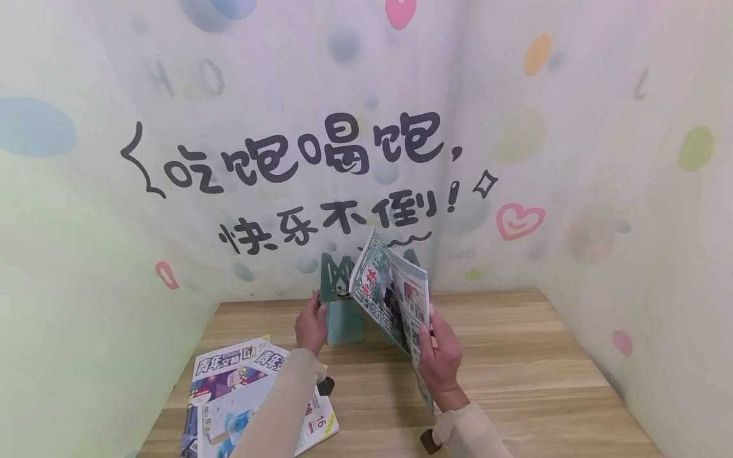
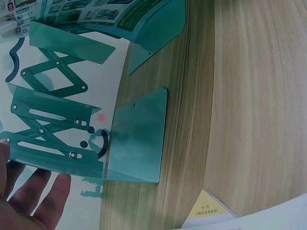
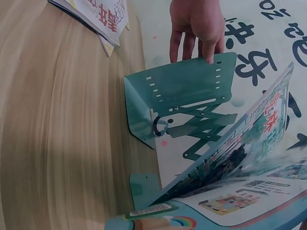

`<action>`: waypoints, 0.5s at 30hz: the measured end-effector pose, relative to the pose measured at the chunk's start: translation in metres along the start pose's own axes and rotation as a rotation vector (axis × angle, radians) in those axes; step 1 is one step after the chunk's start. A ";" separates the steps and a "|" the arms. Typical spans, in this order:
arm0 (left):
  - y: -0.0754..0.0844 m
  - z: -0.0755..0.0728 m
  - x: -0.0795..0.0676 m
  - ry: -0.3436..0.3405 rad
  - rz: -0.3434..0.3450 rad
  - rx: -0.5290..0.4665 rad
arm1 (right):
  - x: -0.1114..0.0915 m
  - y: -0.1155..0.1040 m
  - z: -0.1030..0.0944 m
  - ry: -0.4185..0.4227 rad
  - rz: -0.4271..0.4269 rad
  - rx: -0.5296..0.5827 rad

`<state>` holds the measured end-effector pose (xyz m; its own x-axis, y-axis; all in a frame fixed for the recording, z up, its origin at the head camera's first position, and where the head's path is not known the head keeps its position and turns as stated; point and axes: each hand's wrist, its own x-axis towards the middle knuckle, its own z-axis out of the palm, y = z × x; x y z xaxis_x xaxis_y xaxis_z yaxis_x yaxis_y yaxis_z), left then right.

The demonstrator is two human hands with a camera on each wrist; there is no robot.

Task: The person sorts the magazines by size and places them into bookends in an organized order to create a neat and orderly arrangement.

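I see the magazine gripped in the right hand, raised above the table, its long axis slanting, top edge up toward the wall. The left hand pinches the green bookend's end plate. My left wrist view shows crossed slats that the magazine mostly hides from the head camera. Other magazines lie at left.

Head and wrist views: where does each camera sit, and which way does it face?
Head: on the head, facing forward and down at the bookend and magazine; left hand, right hand, sleeves show.
Left wrist: on that wrist, facing the bookend's lattice; left hand shows at lower left.
Right wrist: on that wrist, facing the magazine and bookend; left hand shows at top.
Both wrist views share the bookend, magazine and left hand.
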<state>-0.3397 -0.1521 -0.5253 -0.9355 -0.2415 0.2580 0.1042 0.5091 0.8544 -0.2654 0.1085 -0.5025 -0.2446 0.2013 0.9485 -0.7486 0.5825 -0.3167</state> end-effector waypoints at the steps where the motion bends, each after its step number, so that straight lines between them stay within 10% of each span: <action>1: 0.000 0.000 0.000 -0.002 0.001 -0.001 | -0.001 0.000 0.000 -0.004 0.002 -0.007; 15: 0.004 0.000 -0.002 -0.005 -0.021 0.000 | -0.008 0.004 -0.002 -0.001 0.057 -0.050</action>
<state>-0.3373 -0.1498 -0.5220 -0.9393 -0.2476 0.2375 0.0847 0.5036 0.8598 -0.2654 0.1109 -0.5113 -0.2868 0.2344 0.9289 -0.7019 0.6084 -0.3703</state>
